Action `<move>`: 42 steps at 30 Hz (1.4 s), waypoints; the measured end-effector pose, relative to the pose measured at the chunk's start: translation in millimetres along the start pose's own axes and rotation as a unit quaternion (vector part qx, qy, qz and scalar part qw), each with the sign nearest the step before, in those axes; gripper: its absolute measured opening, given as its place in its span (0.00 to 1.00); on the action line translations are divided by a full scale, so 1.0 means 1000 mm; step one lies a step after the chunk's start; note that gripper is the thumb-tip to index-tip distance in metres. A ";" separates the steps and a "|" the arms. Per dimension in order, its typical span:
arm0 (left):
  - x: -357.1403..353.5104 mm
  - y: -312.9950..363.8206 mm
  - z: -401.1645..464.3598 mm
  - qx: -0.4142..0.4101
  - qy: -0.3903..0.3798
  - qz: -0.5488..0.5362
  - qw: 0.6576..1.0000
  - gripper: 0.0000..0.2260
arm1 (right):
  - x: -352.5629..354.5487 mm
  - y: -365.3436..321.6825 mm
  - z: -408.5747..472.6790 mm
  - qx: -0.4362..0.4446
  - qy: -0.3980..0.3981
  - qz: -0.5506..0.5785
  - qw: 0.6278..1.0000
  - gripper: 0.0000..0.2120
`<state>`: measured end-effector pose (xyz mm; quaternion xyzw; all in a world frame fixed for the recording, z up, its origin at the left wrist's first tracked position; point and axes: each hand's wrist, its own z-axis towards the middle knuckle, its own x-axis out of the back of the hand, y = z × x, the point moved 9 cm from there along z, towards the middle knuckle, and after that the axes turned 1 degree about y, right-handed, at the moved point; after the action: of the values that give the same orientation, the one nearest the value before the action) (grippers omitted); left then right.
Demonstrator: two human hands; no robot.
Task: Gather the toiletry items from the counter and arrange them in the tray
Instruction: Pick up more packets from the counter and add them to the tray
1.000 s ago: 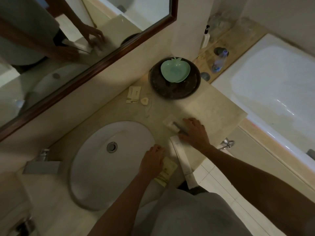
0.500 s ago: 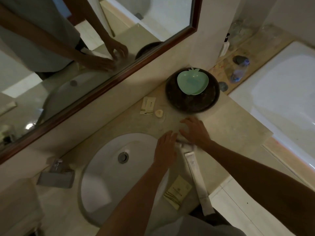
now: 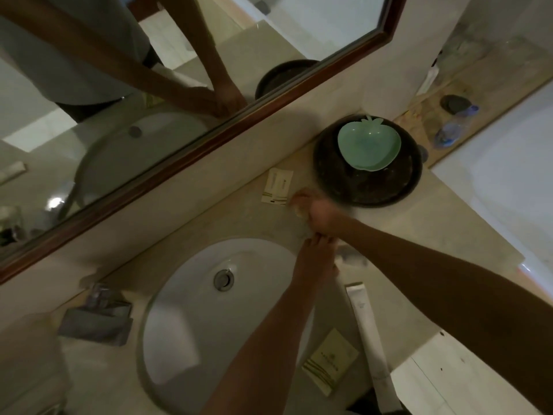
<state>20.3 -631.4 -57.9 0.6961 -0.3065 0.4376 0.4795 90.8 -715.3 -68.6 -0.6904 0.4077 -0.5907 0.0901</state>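
A dark round tray [image 3: 335,187] stands at the counter's far right corner and holds a green apple-shaped dish [image 3: 369,146]. My right hand [image 3: 321,212], blurred, lies just left of the tray with its fingers curled over a small pale soap [image 3: 298,211]; whether it grips the soap is unclear. A white packet [image 3: 277,187] lies beside it near the wall. My left hand [image 3: 315,259] rests flat on the counter at the sink's rim, holding nothing. A small white wrapped item [image 3: 350,258] lies right of it. A long white tube [image 3: 371,339] and a yellowish sachet [image 3: 330,360] lie near the front edge.
The white oval sink [image 3: 191,319] fills the counter's middle, with a metal faucet [image 3: 98,319] to its left. A wood-framed mirror [image 3: 209,136] runs along the wall. A bathtub [image 3: 508,190] lies to the right, with a water bottle [image 3: 454,127] on its ledge.
My right hand has left the small wrapped item and moved forward to the soap beside the tray. My left hand stays at the sink's rim. The camera has come closer.
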 end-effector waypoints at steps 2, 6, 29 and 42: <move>0.001 0.003 -0.003 -0.016 0.001 0.005 1.000 0.24 | 0.002 0.002 -0.003 0.006 0.019 0.005 1.000 0.30; 0.001 0.003 -0.012 -0.032 0.005 0.017 0.999 0.22 | -0.005 -0.006 -0.009 0.007 -0.001 -0.046 0.999 0.24; 0.098 -0.289 -0.535 0.280 0.077 0.022 0.957 0.25 | -0.270 -0.399 -0.161 0.220 -0.067 -0.023 0.973 0.18; 0.113 -0.423 -0.708 0.367 0.075 0.065 0.925 0.22 | -0.423 -0.522 -0.193 0.252 -0.179 -0.117 0.944 0.18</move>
<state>203.8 179.4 -13.6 0.7672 -0.1319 0.6005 0.1829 170.5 -23.4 -10.8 -0.7823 0.1385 -0.5475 0.2627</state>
